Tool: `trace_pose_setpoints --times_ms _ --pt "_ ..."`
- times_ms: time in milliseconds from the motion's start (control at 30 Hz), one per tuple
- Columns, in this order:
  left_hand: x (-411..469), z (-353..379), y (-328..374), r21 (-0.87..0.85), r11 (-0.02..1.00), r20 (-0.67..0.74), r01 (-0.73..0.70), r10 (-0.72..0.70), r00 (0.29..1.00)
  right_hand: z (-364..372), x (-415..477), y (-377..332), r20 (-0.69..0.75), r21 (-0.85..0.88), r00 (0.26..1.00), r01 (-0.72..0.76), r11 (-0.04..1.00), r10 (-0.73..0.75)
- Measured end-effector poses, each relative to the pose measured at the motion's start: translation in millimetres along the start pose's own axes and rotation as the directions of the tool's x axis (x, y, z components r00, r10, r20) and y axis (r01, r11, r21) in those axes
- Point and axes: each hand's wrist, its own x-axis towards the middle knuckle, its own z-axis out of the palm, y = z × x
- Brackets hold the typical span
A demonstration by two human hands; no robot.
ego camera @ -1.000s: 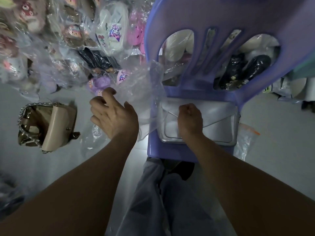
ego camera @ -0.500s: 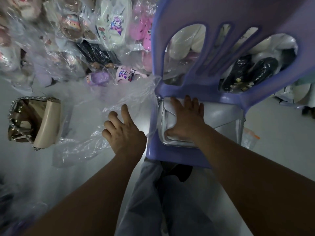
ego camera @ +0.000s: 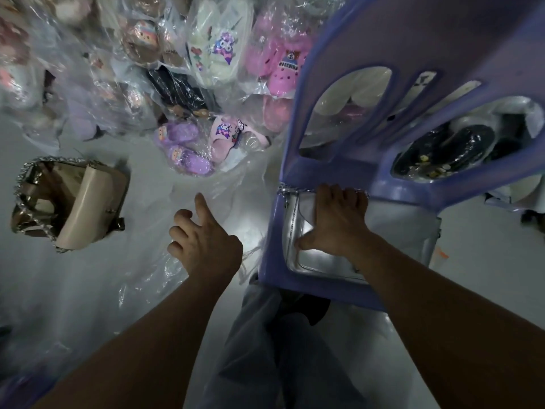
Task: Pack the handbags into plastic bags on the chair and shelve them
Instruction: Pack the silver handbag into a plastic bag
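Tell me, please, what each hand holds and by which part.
The right hand holds the silver handbag by its top edge; the left hand holds nothing that shows.
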Motion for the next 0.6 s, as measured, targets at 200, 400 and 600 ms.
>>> trace_pose_setpoints --times_ms 200,400,600 --pt "-7.4 -3.6 18.8 -0.017 0.991 -0.047 -0.131 0.13 0.99 -10.1 -20.9 20.2 -0.118 0.275 0.992 0.083 0.958 -0.052" --pt "-36.7 -20.6 43.7 -0.171 0.87 -0.086 -0.463 0.455 0.886 -31.0 -26.4 41.6 -0.059 0.456 0.991 0.135 0.88 -0.121" --pt "-58.8 -43.9 76.4 -0.384 0.521 -0.258 -0.762 0.732 0.631 -49.8 -38.1 61.9 -0.164 0.521 0.986 0.119 0.845 -0.038"
